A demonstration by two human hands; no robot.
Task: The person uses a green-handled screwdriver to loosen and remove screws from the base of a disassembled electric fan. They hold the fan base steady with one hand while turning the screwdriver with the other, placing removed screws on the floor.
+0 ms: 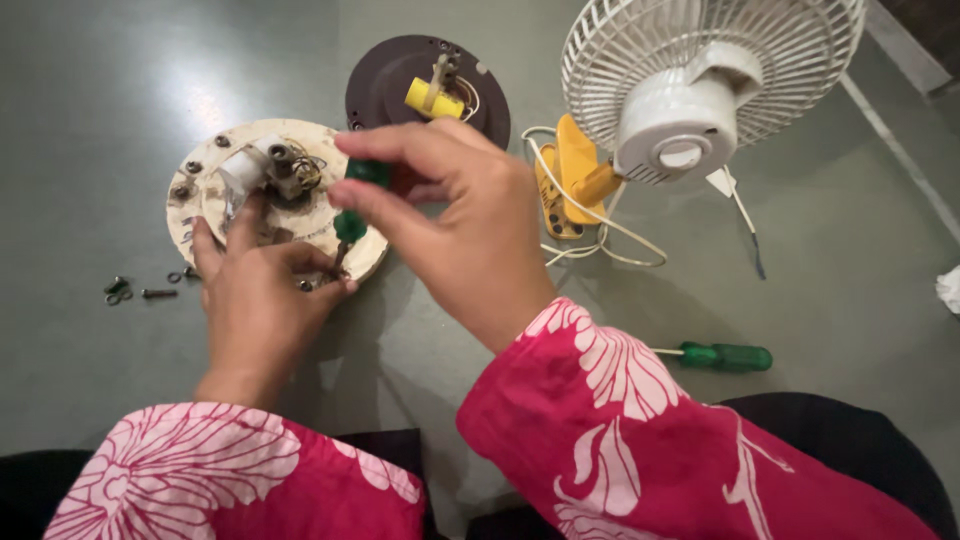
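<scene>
Screwdriver [352,215] with a green handle stands nearly upright at about ten o'clock from the middle of the view, over the lower right edge of a round cream plate [200,205] lying on the grey floor [100,100]. The right hand [455,225] pinches the handle top between thumb and fingertips, a closed grip; its palm hides most of the handle's right side. The blade tip is lost behind the left hand's fingers, so what it meets cannot be made out. The left hand [255,300] lies on the plate's near edge, fingers curled around the shaft's lower end and thumb stretched toward a small motor part [270,165] with wires at the plate's centre; whether it actually grips anything cannot be told.

Loose screws [135,292] lie on the floor at nine o'clock of the plate. A dark brown disc [385,85] with a yellow piece sits at twelve o'clock, partly hidden by the right hand. A white fan [700,70], cut off by the top edge, stands at two o'clock beside an orange bracket [575,160] and white cord. A second green screwdriver [725,356] lies at four o'clock, its shaft partly behind the pink sleeve [640,440].
</scene>
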